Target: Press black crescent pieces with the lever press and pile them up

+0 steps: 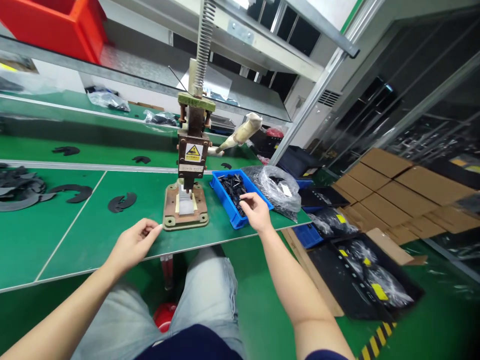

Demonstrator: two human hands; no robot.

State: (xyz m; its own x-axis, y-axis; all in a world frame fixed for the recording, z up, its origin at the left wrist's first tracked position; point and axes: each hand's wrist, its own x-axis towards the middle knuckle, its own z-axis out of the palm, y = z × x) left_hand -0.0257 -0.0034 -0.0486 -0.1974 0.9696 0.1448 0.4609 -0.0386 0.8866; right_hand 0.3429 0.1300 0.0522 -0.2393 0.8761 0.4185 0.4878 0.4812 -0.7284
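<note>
My right hand point(256, 212) is over the near right side of a blue bin point(237, 220), with thumb and fingertips drawn together in a pinch. Whatever may lie between those fingertips is too small to make out. Many small black parts point(230, 190) fill the bin. My left hand point(135, 242) rests at the table's front edge, loosely curled and holding nothing visible, its fingertips beside the base point(170, 220) of a hand press point(193, 145). A pale block-like fixture point(185, 201) sits on that base, under the ram. The press's wrapped lever point(243, 131) sticks out to the right.
Dark curved flat pieces lie left of the press, one nearby point(122, 202) and a pile point(22, 187) farther left. A clear plastic bag point(279, 192) stands right of the bin. A red bin point(56, 25) occupies the shelf above. Cardboard boxes point(390, 185) stand at right.
</note>
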